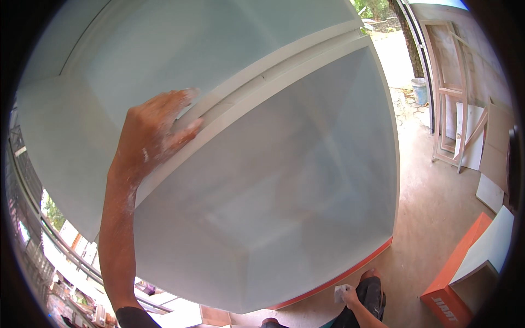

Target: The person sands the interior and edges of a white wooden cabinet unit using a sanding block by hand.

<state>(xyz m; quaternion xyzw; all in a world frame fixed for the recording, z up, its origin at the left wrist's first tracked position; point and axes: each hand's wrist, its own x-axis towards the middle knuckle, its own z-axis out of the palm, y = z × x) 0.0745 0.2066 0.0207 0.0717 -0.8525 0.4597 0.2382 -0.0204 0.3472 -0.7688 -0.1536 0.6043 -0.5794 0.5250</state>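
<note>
A large pale grey cabinet-like piece point(284, 158) with white edge strips fills the middle. Along its upper edge runs a narrow recessed groove point(265, 76), and a second pale panel point(180, 49) lies beyond it. My left hand point(156, 128), dusted white, reaches across that edge. Its fingers are stretched out over the groove and the thumb stands apart, with nothing visible between them. Low in the picture, beside my knee, my right hand point(351, 298) is closed on a small pale folded sheet point(340, 293); its exact material cannot be made out.
An orange and white box-like unit point(454, 273) stands on the floor at the lower right. Wooden frames point(448, 98) and boards point(495, 142) lean at the right wall. A bucket point(419, 90) sits outside near a tree trunk. Metal railing point(71, 257) runs along the left.
</note>
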